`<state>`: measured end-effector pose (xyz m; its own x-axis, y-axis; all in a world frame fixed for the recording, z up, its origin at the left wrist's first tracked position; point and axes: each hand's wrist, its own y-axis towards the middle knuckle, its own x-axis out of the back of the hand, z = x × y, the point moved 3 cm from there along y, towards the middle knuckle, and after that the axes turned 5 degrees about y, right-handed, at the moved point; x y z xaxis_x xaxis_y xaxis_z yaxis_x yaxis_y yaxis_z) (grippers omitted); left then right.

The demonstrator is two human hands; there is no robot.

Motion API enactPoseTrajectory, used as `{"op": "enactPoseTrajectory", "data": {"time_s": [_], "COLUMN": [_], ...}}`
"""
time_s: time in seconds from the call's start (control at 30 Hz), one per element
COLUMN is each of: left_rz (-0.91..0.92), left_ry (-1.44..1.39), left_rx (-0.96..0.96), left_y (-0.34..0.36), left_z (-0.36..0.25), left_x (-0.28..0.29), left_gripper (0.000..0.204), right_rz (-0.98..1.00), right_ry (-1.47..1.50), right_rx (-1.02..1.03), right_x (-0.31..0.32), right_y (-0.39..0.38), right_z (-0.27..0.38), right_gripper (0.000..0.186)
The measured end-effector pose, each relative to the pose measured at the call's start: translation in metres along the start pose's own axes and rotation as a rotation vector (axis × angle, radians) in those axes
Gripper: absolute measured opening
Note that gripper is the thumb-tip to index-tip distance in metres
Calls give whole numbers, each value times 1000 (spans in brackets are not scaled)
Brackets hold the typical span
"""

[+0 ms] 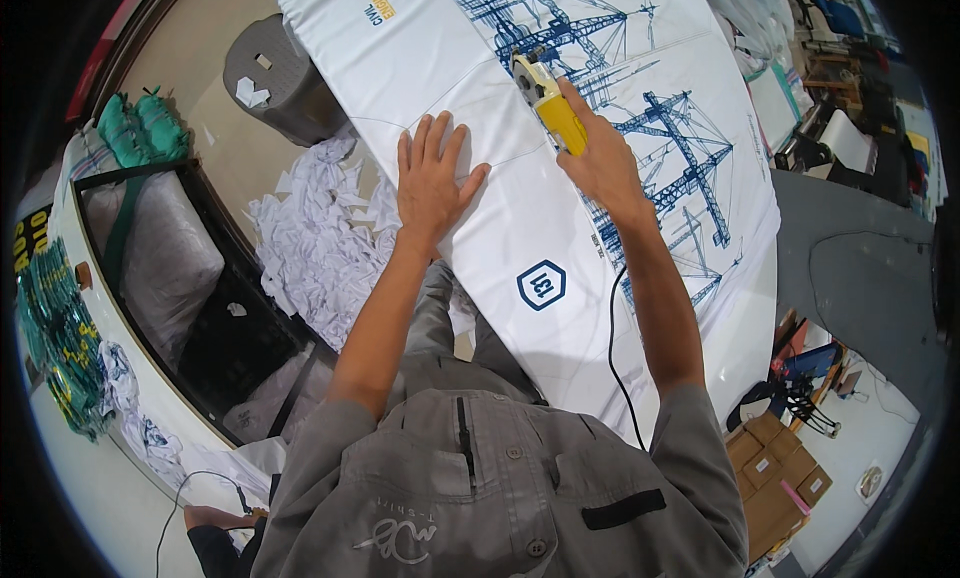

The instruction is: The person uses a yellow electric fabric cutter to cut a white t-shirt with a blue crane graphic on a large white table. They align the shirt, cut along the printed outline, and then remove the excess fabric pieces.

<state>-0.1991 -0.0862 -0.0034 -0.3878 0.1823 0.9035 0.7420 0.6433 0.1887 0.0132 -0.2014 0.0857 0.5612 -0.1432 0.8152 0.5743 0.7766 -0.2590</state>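
Observation:
A large white fabric sheet [480,98] printed with blue crane drawings and a blue hexagon badge lies spread over a table. My left hand [432,178] rests flat on it, fingers spread, near its left edge. My right hand [598,156] grips a yellow electric fabric cutter [550,103] that stands on the cloth, just right of my left hand. The cutter's black cord [612,328] runs back along my right forearm.
A heap of white fabric scraps [310,238] covers the floor at left, beside a grey plastic stool [275,78]. Green bundles [145,128] and a dark framed bin [170,268] stand farther left. Cardboard boxes [775,473] sit at lower right. Another person's hand [205,518] shows at bottom left.

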Motion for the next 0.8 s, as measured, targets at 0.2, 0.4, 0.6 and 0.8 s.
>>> {"op": "enactPoseTrajectory", "data": {"time_s": [0.2,0.4,0.6,0.8], "left_rz": [-2,5,22,41], "left_ry": [-22,-34,-58,-103], "left_rx": [8,20,33,27], "left_y": [3,3,3,7], "left_z": [0,2,3,2], "left_x": [5,2,0,6], "left_gripper": [61,63,64,63], "right_rz": [-27,-11,-7,-20], "right_ry": [-13,-32,-14,-28], "right_rx": [49,32,65,50], "right_x": [-5,-9,-9,-11], "right_y": [31,59,86,110], "right_z": [14,29,45,62], "right_gripper": [100,101,101,100]}}
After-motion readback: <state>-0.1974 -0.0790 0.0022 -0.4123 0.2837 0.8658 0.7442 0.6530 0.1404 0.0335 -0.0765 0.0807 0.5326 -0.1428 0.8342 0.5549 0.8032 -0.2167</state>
